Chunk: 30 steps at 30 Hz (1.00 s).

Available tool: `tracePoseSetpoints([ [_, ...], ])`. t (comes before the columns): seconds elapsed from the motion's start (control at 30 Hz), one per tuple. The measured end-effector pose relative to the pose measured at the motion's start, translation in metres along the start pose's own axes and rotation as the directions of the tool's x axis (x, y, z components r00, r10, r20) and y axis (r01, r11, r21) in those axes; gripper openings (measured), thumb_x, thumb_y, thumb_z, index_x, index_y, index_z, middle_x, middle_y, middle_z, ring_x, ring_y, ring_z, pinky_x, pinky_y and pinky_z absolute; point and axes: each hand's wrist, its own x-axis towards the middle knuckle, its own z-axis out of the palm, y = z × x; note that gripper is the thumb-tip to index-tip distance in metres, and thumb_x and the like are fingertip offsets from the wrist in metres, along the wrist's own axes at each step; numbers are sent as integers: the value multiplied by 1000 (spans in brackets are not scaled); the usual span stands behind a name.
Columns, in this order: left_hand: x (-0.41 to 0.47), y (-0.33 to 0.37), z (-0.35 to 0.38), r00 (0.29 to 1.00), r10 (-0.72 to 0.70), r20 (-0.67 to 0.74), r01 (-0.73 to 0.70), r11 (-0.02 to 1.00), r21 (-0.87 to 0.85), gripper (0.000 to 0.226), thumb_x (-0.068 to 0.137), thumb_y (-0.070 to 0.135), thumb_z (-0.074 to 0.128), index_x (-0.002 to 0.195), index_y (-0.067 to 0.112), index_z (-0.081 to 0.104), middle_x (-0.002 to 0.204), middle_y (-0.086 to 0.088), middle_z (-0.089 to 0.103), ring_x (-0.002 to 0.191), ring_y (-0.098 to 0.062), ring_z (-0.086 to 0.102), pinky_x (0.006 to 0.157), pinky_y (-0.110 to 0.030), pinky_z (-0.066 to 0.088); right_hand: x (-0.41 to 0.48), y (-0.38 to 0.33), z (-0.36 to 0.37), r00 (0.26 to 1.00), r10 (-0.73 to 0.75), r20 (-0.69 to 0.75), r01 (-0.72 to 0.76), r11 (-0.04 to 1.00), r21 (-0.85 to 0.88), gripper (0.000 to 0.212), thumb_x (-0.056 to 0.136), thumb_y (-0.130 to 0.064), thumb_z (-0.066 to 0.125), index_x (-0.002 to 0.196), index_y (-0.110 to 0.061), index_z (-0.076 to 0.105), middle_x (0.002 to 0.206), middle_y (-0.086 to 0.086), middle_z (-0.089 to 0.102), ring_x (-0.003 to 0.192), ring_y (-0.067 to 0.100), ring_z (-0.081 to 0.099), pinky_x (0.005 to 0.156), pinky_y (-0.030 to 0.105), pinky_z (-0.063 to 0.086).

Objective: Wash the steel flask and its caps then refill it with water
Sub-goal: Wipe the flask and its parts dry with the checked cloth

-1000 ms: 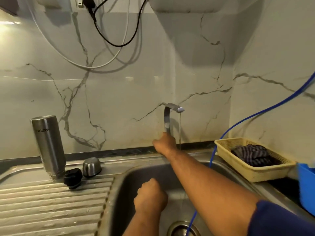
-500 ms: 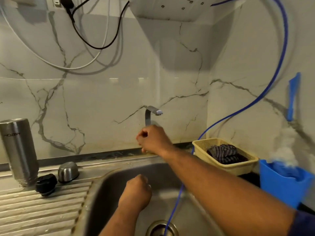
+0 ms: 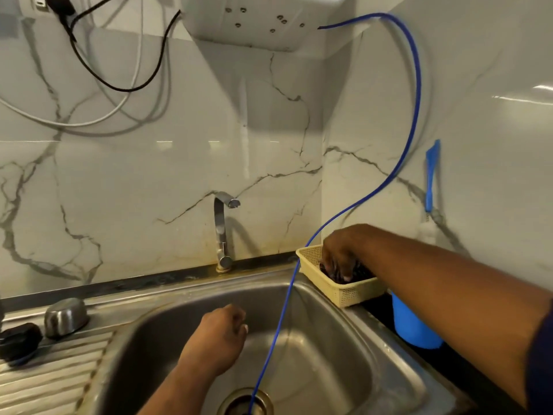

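The steel flask itself is out of view past the left edge. Its domed steel cap [image 3: 65,317] and black inner cap [image 3: 19,339] lie on the ribbed drainboard [image 3: 45,381] at the left. My left hand [image 3: 218,339] hovers inside the steel sink [image 3: 344,354], fingers curled into a fist with nothing in it. My right hand [image 3: 339,253] reaches into the yellow basket [image 3: 338,290] at the sink's back right corner, and its fingers curl down onto the dark striped cloth [image 3: 363,272] there. No water comes from the tap [image 3: 223,229].
A thin blue hose [image 3: 414,115] drops from the white wall unit [image 3: 263,22] across the basket's left side into the drain [image 3: 245,404]. A blue tub [image 3: 413,327] stands right of the sink under my forearm. Cables hang on the marble wall, upper left.
My right hand left the tap and moved right into the yellow basket. The water stopped running. The view swung right, so the flask slid out of frame. My left hand stayed in the sink.
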Motion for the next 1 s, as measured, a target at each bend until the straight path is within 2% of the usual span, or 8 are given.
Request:
tracePoseSetpoints([
  [0.1,2,-2,2,1000,10,8,-10,1000,2,30,97,34,63,127,28,62,117,8,64,104,-7,61,96,-26,51,3,8,18,992,74,-103,-78,996,-34,47,71,-16,89,113,-29,73,132,2,61,110,27,64,85,37,56],
  [0.17,2,-2,2,1000,10,7,-11,1000,4,31,97,34,64,127,29,62,119,7,64,104,-8,61,96,-26,51,1,5,22,980,86,-181,-99,993,-65,40,82,-18,78,121,-22,68,130,5,62,111,29,63,80,33,49],
  [0.3,3,-3,1,1000,-1,-5,1,1000,-3,31,97,32,65,128,28,63,121,6,64,107,-9,61,98,-27,51,-1,-2,17,964,66,-259,-129,964,-234,35,97,-19,62,132,-13,60,134,8,60,121,29,59,83,33,42],
  [0.57,3,-4,-4,997,-11,-79,5,998,-70,31,95,29,66,127,28,64,122,8,65,110,-8,62,99,-25,49,-38,49,-51,840,170,-515,-226,973,-48,25,92,-8,60,117,-10,62,118,11,61,103,29,64,70,36,45],
  [0.7,-1,3,-11,994,14,-107,-26,993,-112,34,95,25,66,128,24,64,121,8,67,115,-9,63,105,-26,47,-67,71,-96,771,235,-592,-115,966,234,27,91,-9,60,116,-3,67,119,16,67,103,30,66,82,36,55],
  [0.83,-10,23,-19,976,67,-207,-121,958,-261,31,94,25,69,123,30,62,113,14,67,105,-1,64,102,-24,48,-106,64,-130,751,275,-600,48,884,466,24,91,-14,68,111,-2,71,109,15,70,96,30,68,73,36,60],
  [0.93,-17,48,-32,932,133,-337,-254,903,-346,43,91,41,71,129,41,52,117,24,62,104,1,63,88,-21,50,-132,36,-138,763,208,-612,213,813,542,22,91,-16,72,110,-4,71,107,13,70,97,29,69,81,44,63],
  [1.0,-22,64,-41,914,139,-381,-318,830,-459,60,83,55,69,135,45,42,123,28,56,108,1,60,84,-22,51,-139,12,-133,750,111,-652,332,789,517,23,91,-18,74,112,-10,72,109,6,69,100,24,67,83,39,61],
])
